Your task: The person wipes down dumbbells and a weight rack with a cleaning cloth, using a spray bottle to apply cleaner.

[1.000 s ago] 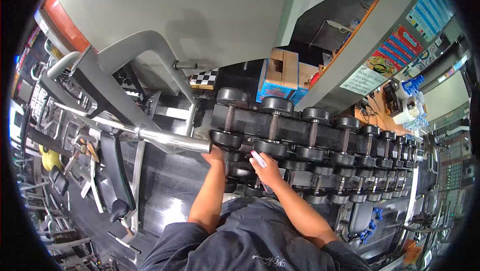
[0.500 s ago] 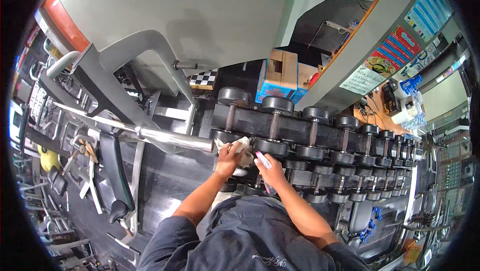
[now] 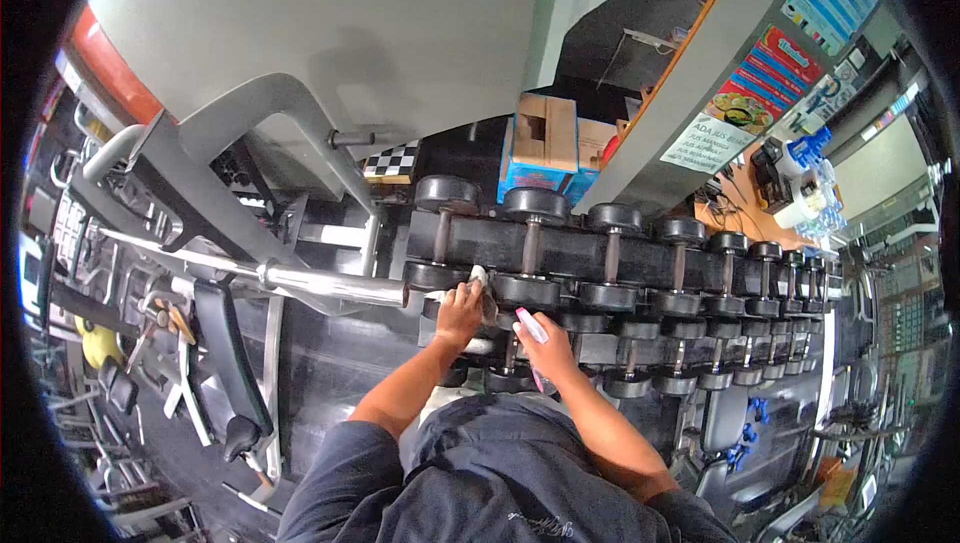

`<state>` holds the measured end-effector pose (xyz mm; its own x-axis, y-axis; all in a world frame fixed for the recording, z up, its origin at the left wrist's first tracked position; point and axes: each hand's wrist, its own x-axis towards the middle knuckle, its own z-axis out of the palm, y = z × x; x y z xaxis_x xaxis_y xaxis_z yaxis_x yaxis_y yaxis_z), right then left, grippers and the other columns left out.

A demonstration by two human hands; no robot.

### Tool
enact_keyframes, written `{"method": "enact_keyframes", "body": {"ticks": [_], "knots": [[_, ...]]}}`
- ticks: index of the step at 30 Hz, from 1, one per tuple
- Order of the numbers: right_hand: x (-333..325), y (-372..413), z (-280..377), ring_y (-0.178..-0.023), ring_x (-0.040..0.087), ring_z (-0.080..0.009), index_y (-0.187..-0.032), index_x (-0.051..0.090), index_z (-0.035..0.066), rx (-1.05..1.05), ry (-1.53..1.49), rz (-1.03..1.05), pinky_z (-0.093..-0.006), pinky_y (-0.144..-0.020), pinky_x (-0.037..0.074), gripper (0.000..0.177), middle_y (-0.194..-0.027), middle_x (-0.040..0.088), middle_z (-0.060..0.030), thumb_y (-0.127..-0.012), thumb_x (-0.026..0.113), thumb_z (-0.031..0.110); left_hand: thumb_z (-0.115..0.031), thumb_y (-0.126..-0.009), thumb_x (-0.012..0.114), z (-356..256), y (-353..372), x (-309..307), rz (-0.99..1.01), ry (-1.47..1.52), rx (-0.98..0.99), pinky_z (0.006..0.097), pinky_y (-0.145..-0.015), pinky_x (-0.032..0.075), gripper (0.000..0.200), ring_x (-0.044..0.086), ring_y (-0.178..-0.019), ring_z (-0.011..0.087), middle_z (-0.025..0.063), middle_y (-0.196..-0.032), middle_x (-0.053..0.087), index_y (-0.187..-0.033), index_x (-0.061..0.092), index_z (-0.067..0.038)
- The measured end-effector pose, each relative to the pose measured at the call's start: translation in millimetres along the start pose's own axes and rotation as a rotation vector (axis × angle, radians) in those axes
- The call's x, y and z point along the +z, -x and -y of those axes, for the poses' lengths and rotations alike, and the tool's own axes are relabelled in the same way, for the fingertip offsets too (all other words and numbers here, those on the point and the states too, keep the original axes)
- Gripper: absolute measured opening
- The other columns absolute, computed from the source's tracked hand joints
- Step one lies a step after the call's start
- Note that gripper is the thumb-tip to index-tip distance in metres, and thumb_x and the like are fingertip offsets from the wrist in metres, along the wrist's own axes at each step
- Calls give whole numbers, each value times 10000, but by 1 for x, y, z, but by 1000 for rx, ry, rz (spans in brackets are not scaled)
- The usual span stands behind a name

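Observation:
My left hand (image 3: pixel 460 315) is closed on a whitish cloth (image 3: pixel 479 276), at the front end of the leftmost upper dumbbell (image 3: pixel 436 275). Part of the cloth is hidden behind my fingers. A slim bottle (image 3: pixel 531 326), pink and clear-white, is gripped in my right hand (image 3: pixel 551 351); its lower part is mostly covered by the hand. The bottle is in front of the second upper dumbbell (image 3: pixel 528 291), close to the lower row. Black round-headed dumbbells with metal handles fill both tiers of the rack (image 3: pixel 480 240).
A chrome bar end (image 3: pixel 385 291) of a grey bench frame (image 3: pixel 290 83) juts in just left of my left hand. Behind the rack are cardboard boxes (image 3: pixel 545 133) and a pillar with posters (image 3: pixel 745 93). A padded bench (image 3: pixel 232 353) is at left.
My left hand has shifted slightly with the cloth, which looks more bunched and less spread out now. My right hand still holds the bottle. The whole view has shifted a little.

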<state>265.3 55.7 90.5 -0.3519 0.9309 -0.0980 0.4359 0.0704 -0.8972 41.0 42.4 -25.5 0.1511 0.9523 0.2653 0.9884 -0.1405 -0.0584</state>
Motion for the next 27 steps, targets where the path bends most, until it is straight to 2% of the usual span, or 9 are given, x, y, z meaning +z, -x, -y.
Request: {"method": "enact_keyframes", "body": {"ticks": [3, 4, 9, 11, 15, 19, 22, 26, 27], "knots": [[-4, 1, 2, -658, 641, -319, -891, 589, 18, 56, -36, 32, -432, -633, 487, 360, -705, 623, -154, -994, 703, 343, -200, -955, 587, 23, 14, -24, 174, 130, 18, 434, -989, 473, 334, 538, -1256, 315, 101, -1417, 549, -1256, 705, -114], [-6, 1, 3, -654, 642, -315, -892, 592, 20, 71, -58, 42, -431, -631, 486, 357, -698, 624, -148, -994, 703, 344, -198, -942, 613, 27, 16, -50, 43, 105, -12, 463, -982, 486, 378, 557, -1234, 338, 111, -1427, 535, -1311, 693, -174], [-15, 3, -2, -611, 635, -221, -890, 607, 35, 94, -103, 38, -386, -601, 487, 338, -670, 642, -94, -995, 710, 339, 75, -782, 669, 38, 10, -55, -360, 338, -726, 487, -1041, 456, 695, 533, -1254, 425, 202, -1434, 483, -1432, 603, -160], [-17, 3, -3, -612, 637, -215, -890, 609, 40, 114, -135, 44, -379, -604, 488, 337, -666, 642, -84, -996, 710, 344, 78, -783, 654, 49, -4, -27, -481, 310, -854, 477, -1058, 440, 626, 516, -1254, 439, 226, -1441, 468, -1372, 648, -137], [-23, 6, 0, -612, 634, -197, -893, 610, 50, 96, -67, 74, -368, -607, 488, 338, -667, 640, -70, -999, 708, 355, 112, -743, 627, 41, -79, -58, -269, 280, -745, 501, -1096, 443, 451, 498, -1290, 434, 188, -1402, 542, -1185, 680, 41], [-32, 4, 6, -621, 644, -174, -916, 616, 43, 119, -86, 110, -355, -601, 495, 330, -694, 647, -64, -996, 718, 346, 91, -740, 679, 62, -142, -8, -518, 469, -923, 423, -1041, 505, 324, 556, -1250, 342, 98, -1326, 606, -1044, 743, -2], [-38, 6, 5, -622, 640, -158, -937, 626, 30, 145, -114, 97, -333, -597, 500, 311, -710, 649, -63, -999, 720, 320, -22, -884, 595, 70, -129, -16, -353, 195, -745, 450, -921, 527, 184, 637, -1059, 354, 108, -1133, 690, -985, 749, -29], [-47, 2, -8, -631, 641, -150, -939, 624, 23, 147, -162, 114, -325, -604, 504, 315, -725, 660, -67, -999, 721, 317, -24, -843, 653, 61, -107, -44, -50, 276, -1072, 458, -895, 565, 139, 636, -1059, 365, 125, -1084, 704, -946, 746, -34], [-48, 3, -9, -631, 643, -153, -937, 623, 25, 142, -170, 109, -329, -606, 504, 321, -723, 662, -68, -999, 720, 325, -36, -857, 657, 76, -96, -17, -57, 220, -978, 468, -883, 567, 128, 633, -1066, 372, 134, -1063, 700, -948, 747, -29]]}}
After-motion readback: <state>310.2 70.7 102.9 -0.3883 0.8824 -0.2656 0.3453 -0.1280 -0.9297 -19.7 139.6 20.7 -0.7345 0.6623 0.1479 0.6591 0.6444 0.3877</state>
